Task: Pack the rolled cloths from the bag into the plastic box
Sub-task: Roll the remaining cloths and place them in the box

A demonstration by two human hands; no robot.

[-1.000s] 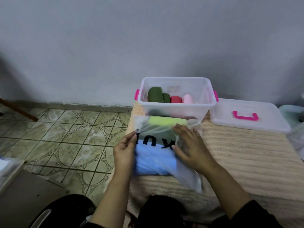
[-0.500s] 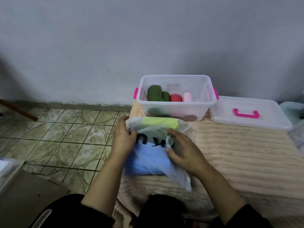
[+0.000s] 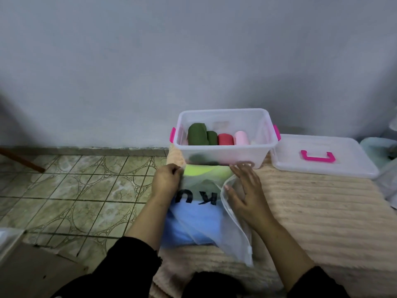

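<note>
A translucent zip bag [image 3: 234, 239] with black letters lies on the beige blanket in front of me. Through it show a lime-yellow cloth [image 3: 206, 172] at the far end and a light blue cloth [image 3: 189, 224] nearer me. My left hand [image 3: 166, 182] pinches the bag's far left corner. My right hand [image 3: 247, 190] lies with fingers spread on the bag's right side, next to its opened edge. Just beyond stands the clear plastic box [image 3: 225, 154] with pink latches. Inside it stand two dark green rolls [image 3: 198, 134], a red roll [image 3: 225, 139] and a pink roll [image 3: 241, 137].
The box's clear lid [image 3: 322, 168] with a pink handle lies to the right on the ribbed beige blanket [image 3: 311, 211]. Tiled floor [image 3: 75, 190] drops away on the left. A grey wall stands right behind the box. A pale object [image 3: 378, 147] sits at the far right.
My left hand has moved from the bag's near left edge up to its far left corner. My right hand has slid further toward the box, and the bag's opened edge now gapes wider.
</note>
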